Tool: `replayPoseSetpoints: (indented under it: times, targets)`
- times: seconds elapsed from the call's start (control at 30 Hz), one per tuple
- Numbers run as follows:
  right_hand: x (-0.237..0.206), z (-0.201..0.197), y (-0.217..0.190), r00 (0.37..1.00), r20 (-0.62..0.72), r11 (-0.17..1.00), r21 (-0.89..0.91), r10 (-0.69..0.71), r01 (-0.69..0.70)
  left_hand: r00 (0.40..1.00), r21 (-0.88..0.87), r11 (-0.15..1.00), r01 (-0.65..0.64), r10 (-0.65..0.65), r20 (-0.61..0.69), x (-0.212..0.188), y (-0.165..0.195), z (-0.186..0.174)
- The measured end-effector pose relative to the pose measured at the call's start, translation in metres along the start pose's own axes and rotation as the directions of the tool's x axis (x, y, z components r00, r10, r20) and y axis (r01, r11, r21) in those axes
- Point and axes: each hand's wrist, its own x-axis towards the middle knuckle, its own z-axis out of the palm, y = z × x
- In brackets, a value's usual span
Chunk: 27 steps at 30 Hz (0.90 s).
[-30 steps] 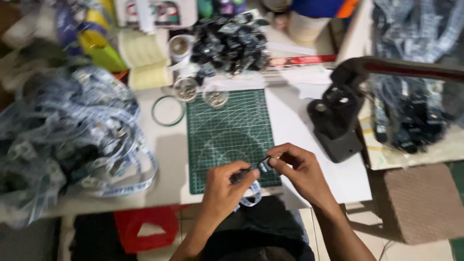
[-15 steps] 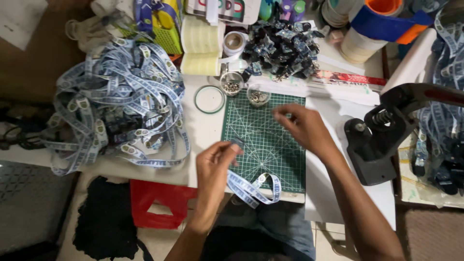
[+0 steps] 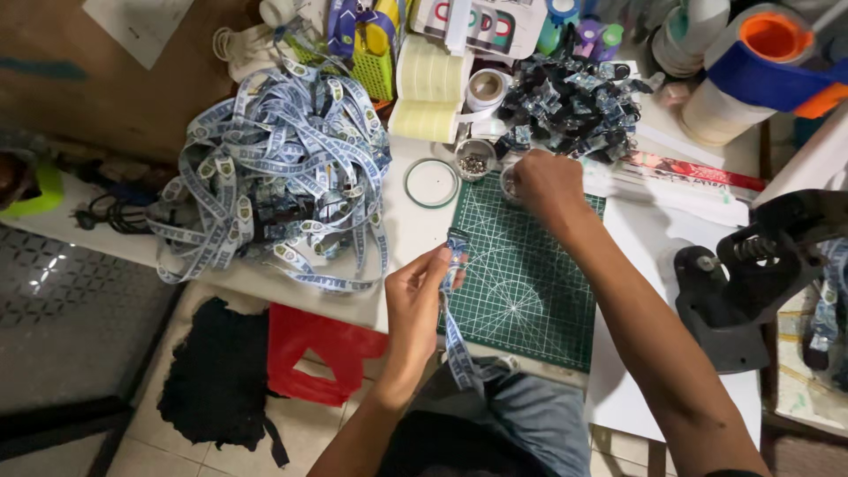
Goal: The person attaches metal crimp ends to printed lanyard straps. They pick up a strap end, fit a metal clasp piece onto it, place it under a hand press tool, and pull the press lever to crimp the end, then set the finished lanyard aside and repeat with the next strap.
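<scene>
**Q:** What's your setup looking like while you're doing these? Any tips?

**Me:** Working at a white table [image 3: 402,231]. Big tangled strap pile [image 3: 269,172] is sitting on my left, the green mat [image 3: 521,274] is in front of me, a black press [image 3: 751,283] is standing off to the right, and a heap of black clips [image 3: 570,102] is lying behind the mat.

My left hand [image 3: 415,300] is pinching the folded end of one strap [image 3: 455,305] over the mat's near-left edge, with the tail hanging down into my lap. My right hand [image 3: 548,181] is reaching into the small cup [image 3: 511,184] at the mat's far edge, fingers curled down. I can't tell if I'm actually holding anything yet, since the hand is covering the cup.

**Q:** So what makes it go well?

**Me:** I'd say keeping the fold pinched tight so it isn't slipping open, and picking just one piece, not a clump. There's a second cup [image 3: 475,161] of metal bits just beside it, so I'm watching which one I'm dipping into.
</scene>
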Motion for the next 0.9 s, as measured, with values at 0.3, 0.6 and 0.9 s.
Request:
replayPoseSetpoints:
  times: [0.3, 0.6, 0.9]
  targets:
    - [-0.062, -0.046, 0.008, 0.967, 0.009, 0.618, 0.768, 0.255, -0.17, 0.992, -0.177, 0.976, 0.127, -0.124, 0.029, 0.008, -0.021, 0.006]
    - [-0.178, -0.051, -0.028, 0.913, 0.318, -0.078, 0.948, 0.257, -0.308, 0.963, -0.011, 0.963, 0.268, -0.268, 0.012, 0.0, -0.031, 0.024]
    - [-0.19, -0.067, -0.052, 0.918, 0.293, -0.127, 0.955, 0.267, -0.267, 0.99, -0.015, 0.991, 0.132, -0.13, 0.061, -0.016, -0.046, 0.04]
